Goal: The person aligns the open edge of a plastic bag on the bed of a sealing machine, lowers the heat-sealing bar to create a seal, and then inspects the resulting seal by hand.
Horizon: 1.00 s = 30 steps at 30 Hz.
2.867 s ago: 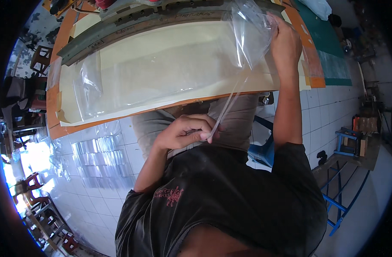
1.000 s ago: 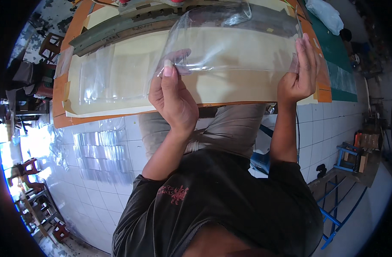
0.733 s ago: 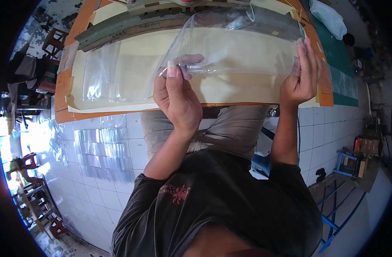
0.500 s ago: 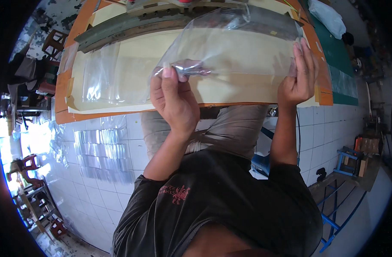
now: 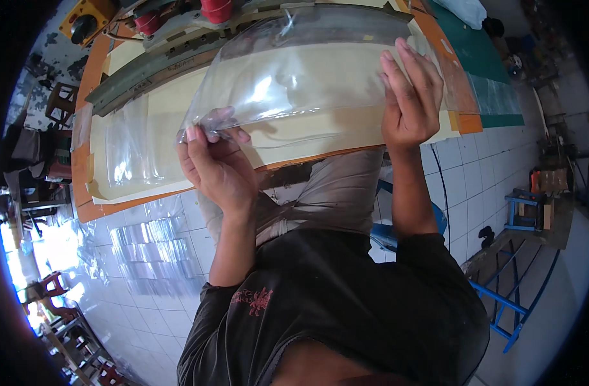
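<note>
A clear plastic sheet [image 5: 288, 87], glossy and folded along its near edge, stretches between my two hands above the table. My left hand [image 5: 220, 167] pinches its near left corner between thumb and fingers. At the sheet's right end, my right hand [image 5: 413, 100] grips it with the thumb against nearly straight fingers; the exact contact is partly hidden. Below lies a cream paper surface [image 5: 294, 138] on an orange board [image 5: 92, 209]. More clear plastic [image 5: 127, 148] lies flat on the paper at the left.
A long grey-green metal bar [image 5: 159, 77] crosses the table's far side, with red cylindrical parts [image 5: 216, 9] behind it. A green mat [image 5: 494, 77] covers the right end. Stacked clear plastic pieces [image 5: 156, 251] lie on the tiled floor at left; a blue metal frame [image 5: 506, 309] stands at right.
In the picture, both hands and the sheet have shifted left, my left hand also lower. The sheet looks more spread out. The view has shifted, showing more of the red parts at the back.
</note>
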{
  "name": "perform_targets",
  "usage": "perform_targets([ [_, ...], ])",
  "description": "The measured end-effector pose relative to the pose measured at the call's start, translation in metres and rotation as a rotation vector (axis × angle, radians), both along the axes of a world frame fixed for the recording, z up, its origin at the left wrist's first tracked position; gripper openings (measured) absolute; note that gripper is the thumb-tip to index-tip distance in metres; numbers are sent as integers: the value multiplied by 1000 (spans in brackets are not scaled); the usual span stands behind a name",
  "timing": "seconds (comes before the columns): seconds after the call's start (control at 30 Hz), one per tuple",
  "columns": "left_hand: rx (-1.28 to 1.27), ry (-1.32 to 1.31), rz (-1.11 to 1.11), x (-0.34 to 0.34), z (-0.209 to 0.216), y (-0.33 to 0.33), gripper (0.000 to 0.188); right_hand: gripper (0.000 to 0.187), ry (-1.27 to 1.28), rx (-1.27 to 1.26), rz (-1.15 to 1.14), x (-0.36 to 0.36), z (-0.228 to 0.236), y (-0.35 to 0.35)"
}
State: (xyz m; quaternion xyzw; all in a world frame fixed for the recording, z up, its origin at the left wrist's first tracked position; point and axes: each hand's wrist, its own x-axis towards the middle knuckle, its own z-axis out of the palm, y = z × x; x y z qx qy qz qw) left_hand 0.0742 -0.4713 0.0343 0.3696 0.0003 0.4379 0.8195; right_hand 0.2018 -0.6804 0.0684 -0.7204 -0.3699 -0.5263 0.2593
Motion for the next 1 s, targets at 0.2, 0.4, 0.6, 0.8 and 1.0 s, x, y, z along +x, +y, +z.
perform_targets([
  [0.2, -25, 24, 85, 2, 1, 10, 24, 23, 22, -38, -23, -6, 1, 4],
  [0.4, -172, -22, 20, 2, -1, 27, 28, 24, 28, -60, -58, -3, -4, 1],
  [0.6, -293, -41, 25, -3, -12, 49, 28, 25, 27, -12, -4, 3, -11, 3],
  [0.8, -357, -114, -35, -7, -7, 54, 25, 25, 14, 78, 57, 13, -26, 5],
  [1.0, -263, -164, -47, -8, -17, 60, 32, 23, 11, 90, 102, 14, -29, 7],
])
